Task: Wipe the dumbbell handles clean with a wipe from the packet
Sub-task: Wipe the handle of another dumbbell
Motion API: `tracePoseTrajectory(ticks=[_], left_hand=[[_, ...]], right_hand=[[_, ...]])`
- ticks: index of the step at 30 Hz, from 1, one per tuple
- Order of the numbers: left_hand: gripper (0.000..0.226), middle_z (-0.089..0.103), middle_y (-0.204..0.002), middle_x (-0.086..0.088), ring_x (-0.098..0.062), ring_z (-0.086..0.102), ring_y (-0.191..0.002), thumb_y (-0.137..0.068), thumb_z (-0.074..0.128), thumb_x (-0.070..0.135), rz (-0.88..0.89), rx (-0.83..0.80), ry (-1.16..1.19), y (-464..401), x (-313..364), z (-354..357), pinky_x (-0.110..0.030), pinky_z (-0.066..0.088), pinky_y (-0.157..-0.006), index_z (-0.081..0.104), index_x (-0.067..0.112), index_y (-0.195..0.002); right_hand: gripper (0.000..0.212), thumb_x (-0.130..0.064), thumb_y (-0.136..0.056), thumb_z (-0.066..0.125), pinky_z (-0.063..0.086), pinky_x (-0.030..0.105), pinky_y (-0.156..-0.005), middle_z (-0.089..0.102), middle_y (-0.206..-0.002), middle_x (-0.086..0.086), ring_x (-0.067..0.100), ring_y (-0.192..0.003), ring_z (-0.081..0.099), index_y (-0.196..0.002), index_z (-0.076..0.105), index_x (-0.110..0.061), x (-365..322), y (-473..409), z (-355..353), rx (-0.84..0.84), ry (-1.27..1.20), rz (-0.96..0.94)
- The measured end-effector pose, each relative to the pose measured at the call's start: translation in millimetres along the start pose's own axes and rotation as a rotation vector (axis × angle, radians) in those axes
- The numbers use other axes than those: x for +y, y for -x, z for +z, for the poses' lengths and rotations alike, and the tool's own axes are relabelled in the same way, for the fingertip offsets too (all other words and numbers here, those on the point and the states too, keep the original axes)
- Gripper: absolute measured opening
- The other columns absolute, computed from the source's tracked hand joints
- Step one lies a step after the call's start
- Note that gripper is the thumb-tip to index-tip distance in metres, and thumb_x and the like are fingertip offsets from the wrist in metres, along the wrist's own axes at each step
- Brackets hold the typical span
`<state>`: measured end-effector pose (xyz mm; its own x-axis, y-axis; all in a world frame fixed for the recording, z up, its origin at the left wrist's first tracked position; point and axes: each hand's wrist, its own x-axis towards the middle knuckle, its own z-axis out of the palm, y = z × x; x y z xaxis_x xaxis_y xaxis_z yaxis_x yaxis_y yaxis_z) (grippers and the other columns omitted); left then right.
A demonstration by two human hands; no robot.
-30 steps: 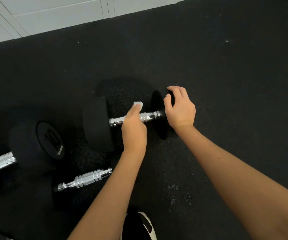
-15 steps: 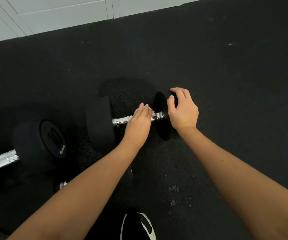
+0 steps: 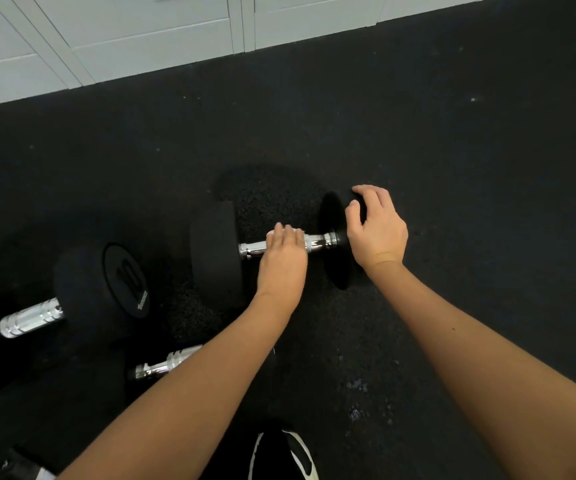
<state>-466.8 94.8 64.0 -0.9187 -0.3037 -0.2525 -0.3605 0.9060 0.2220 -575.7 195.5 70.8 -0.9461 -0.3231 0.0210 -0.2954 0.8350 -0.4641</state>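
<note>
Head view showed the left hand curled over the chrome handle, pressing a wipe to it; the right hand gripped the dumbbell's right head.

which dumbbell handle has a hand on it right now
The middle dumbbell's handle, under the left hand; the two handles nearer the left edge are untouched.

Both forearms bare to the frame edge; no sleeves, watch, bands or rings visible on either. Left hand: back of hand to camera, fingers close together. Right hand: short nails, as far as the blur allows. Small dark mark on the right forearm. One shoe at bottom centre: black upper, white sole edge and white side panel; laces not discernible.
</note>
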Motion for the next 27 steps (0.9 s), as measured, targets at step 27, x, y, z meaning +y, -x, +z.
tracePoseTrajectory(ticks=[27], left_hand=[[0.054, 0.019, -0.147, -0.031, -0.043, 0.017, -0.139, -0.094, 0.033, -0.007, -0.058, -0.08, -0.162, 19.0, -16.7, -1.1, -0.044, 0.026, -0.113, 0.01, -0.007, -0.143]], right_hand=[[0.045, -0.037, -0.088, 0.032, 0.042, 0.026, -0.076, 0.05, -0.129, -0.006, 0.015, -0.1, 0.058, -0.122, 0.055, -0.021, -1.6, 3.9, -2.9, -0.023, -0.012, -0.011]])
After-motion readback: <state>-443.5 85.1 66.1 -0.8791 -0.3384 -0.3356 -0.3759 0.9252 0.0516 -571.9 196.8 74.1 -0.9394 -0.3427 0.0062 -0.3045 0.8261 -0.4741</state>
